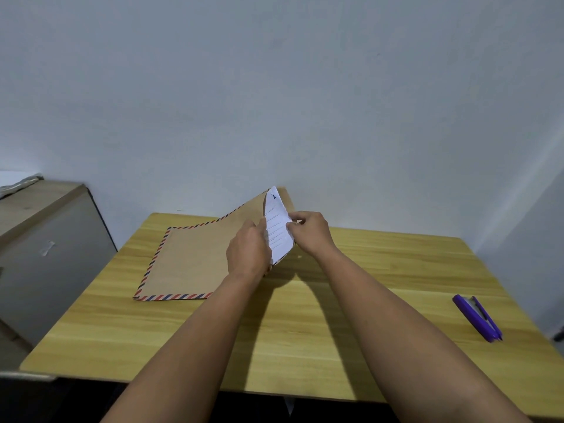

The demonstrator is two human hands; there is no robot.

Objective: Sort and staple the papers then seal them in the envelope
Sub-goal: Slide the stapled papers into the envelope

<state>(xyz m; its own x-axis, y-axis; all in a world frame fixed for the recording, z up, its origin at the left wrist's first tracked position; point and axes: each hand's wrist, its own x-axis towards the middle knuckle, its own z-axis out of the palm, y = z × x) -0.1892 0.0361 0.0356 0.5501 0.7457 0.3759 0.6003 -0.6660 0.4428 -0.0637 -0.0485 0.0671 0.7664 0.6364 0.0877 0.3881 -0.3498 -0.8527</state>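
Note:
A large brown envelope point(189, 261) with a red-and-blue striped border lies on the wooden table point(305, 331), its right end raised off the surface. White lined papers point(276, 230) stick partly out of that raised open end. My left hand point(248, 254) grips the envelope's mouth at the papers' left side. My right hand point(308, 232) pinches the papers' right edge. A purple stapler point(477, 317) lies far right on the table, away from both hands.
A grey cabinet point(45, 254) stands left of the table, with some white material on its top. A plain wall rises directly behind the table. The table's front edge runs close to my body.

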